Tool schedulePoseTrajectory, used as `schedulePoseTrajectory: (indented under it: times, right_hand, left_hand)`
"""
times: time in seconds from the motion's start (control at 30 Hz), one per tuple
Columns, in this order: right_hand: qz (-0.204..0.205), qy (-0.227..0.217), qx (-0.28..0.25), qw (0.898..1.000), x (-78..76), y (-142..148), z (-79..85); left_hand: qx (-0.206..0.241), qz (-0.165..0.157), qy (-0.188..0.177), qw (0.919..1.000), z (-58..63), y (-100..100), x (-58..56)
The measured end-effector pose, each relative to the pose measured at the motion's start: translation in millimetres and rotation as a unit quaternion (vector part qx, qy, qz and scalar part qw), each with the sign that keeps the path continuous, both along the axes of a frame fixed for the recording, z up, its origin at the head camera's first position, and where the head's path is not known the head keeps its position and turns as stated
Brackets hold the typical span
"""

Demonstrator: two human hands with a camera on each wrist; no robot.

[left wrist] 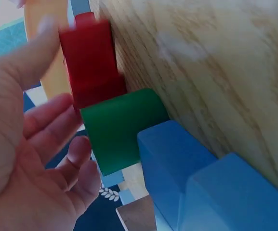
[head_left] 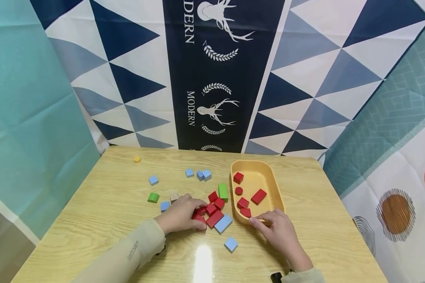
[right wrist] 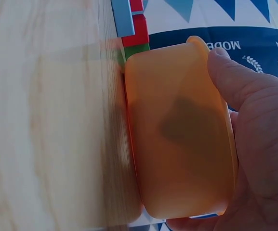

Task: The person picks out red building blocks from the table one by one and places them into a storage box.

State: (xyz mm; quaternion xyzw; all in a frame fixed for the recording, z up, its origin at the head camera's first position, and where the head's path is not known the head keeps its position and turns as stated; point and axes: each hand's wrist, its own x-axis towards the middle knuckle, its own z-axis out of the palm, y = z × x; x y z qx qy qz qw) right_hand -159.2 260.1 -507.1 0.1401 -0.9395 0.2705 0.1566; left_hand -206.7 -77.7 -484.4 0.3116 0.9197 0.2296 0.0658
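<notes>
My left hand [head_left: 180,214] reaches into a cluster of red blocks [head_left: 215,218] at mid-table. Its thumb and fingers hold a red block [left wrist: 90,53] from both sides in the left wrist view, slightly blurred; which other blocks it touches is partly hidden. A green half-round block [left wrist: 124,130] and blue blocks [left wrist: 235,197] lie beside that hand. My right hand [head_left: 278,230] pinches the near rim of a yellow-orange tray [head_left: 258,177], thumb on top of the edge, seen also in the right wrist view. Several red blocks [head_left: 259,196] lie inside the tray.
A green block [head_left: 223,192] stands between the red cluster and tray. Blue blocks [head_left: 231,244] are scattered nearer and farther on the wooden table [head_left: 304,188]. A small yellow piece [head_left: 137,159] lies at the far left, and a patterned cloth [head_left: 212,78] hangs behind.
</notes>
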Motion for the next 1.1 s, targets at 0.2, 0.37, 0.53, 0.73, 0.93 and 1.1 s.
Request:
schedulePoseTrajectory:
  times: [0.2, 0.37, 0.53, 0.73, 0.93, 1.1]
  right_hand:
    - [-0.001, -0.002, 0.001, 1.000, -0.7, -1.2, 1.4]
    - [-0.001, 0.001, 0.002, 1.000, -1.1, 0.1, 2.1]
    - [0.001, 0.003, 0.003, 1.000, -1.1, 0.1, 1.8]
    - [-0.003, -0.003, 0.004, 1.000, -0.7, -0.6, 1.8]
    - [-0.004, -0.011, 0.000, 1.000, -0.2, -1.8, 2.1]
    - [-0.005, -0.011, 0.000, 1.000, -0.2, -2.1, 1.6]
  left_hand:
    - [-0.025, 0.030, 0.034, 0.9987, -3.9, -1.2, -1.3]
    - [-0.036, 0.027, 0.045, 0.9980, -3.7, -2.7, 0.2]
    - [-0.036, 0.030, 0.046, 0.9978, -2.8, -3.1, 0.0]
    - [-0.030, 0.026, 0.051, 0.9979, -6.2, -4.6, -0.9]
    - [-0.013, 0.026, 0.076, 0.9967, -8.6, -5.5, -2.0]
    - [0.014, 0.033, 0.105, 0.9938, -8.3, -5.4, -3.8]
